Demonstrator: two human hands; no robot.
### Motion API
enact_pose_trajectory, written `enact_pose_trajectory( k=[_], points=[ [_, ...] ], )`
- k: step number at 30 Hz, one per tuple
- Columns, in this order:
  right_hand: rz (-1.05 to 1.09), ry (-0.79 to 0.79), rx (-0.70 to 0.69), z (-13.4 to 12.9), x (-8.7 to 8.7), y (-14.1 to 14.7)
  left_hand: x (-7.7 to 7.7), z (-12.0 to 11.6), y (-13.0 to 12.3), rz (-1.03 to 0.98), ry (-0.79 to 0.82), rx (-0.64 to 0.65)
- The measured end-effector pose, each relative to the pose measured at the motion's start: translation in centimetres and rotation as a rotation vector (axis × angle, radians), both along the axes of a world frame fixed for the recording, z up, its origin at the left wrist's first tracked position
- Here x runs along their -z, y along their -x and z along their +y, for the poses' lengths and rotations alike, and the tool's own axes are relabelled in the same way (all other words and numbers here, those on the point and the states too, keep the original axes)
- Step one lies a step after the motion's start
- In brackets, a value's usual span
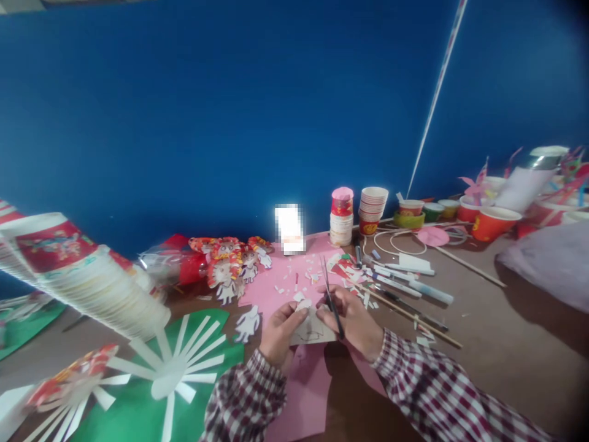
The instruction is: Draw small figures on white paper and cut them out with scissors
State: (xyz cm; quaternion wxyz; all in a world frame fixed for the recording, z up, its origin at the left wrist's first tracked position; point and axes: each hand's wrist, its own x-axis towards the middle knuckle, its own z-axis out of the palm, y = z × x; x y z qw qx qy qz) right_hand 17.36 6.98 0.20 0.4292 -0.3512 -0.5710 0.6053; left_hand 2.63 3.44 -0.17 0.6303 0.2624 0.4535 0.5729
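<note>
My left hand (281, 331) pinches a piece of white paper (309, 328) that has dark drawn lines on it. On the paper's other side, my right hand (352, 319) has its fingers wrapped around scissors (332, 301), whose blades point up and away; its fingertips are also close to the paper's edge. Below and beyond both hands lies a pink sheet (271, 276) with small paper scraps scattered on it. A white paper figure cutout (247, 323) rests just left of my left hand.
Leaning cup stack (133, 301) and green sheet with white strips (234, 356) at left; decorated paper figures (225, 270) behind. Upright cup stacks (341, 221) stand at the back. Pens (398, 285), a stick (414, 319) and orange cup (494, 224) lie or stand right.
</note>
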Motion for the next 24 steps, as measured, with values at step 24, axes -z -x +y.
enact_pose_trajectory(
  k=[24],
  points=[
    [-0.119, -0.127, 0.188, 0.1, -0.5, -0.4, 0.8, 0.3, 0.6, 0.169, -0.023, -0.028]
  ],
)
